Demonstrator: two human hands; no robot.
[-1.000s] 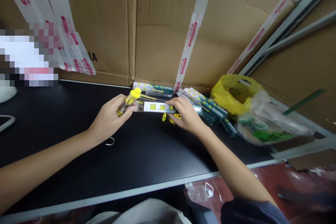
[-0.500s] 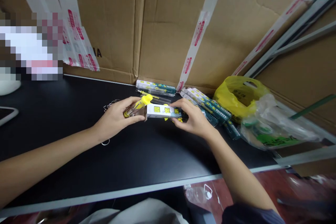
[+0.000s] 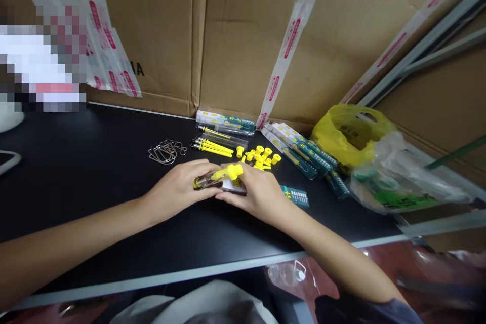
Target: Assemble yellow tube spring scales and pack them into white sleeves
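My left hand (image 3: 184, 185) is closed around a clear plastic sleeve (image 3: 205, 180) with a yellow plastic piece (image 3: 232, 172) sticking out of it. Against it, my right hand (image 3: 261, 192) grips a narrow carton (image 3: 296, 196), white at its left end and green at its right, with its middle hidden under the fingers. The two hands nearly touch at the carton's white end; whether the sleeve is partly inside it I cannot tell. Just beyond them lie several small yellow plastic parts (image 3: 260, 151), several yellow sticks (image 3: 214, 147) and a heap of bent wire hooks (image 3: 165, 152).
Several similar cartons (image 3: 304, 147) are stacked on the right, and another (image 3: 226, 120) lies by the cardboard wall (image 3: 243, 50). A yellow bag (image 3: 349, 129) and a clear bag (image 3: 395, 187) stand at the far right of the black table (image 3: 159, 258).
Both hands and the carton have come nearer to me. My right hand has slid left along the carton towards my left hand. The yellow parts and wire hooks behind are now uncovered.
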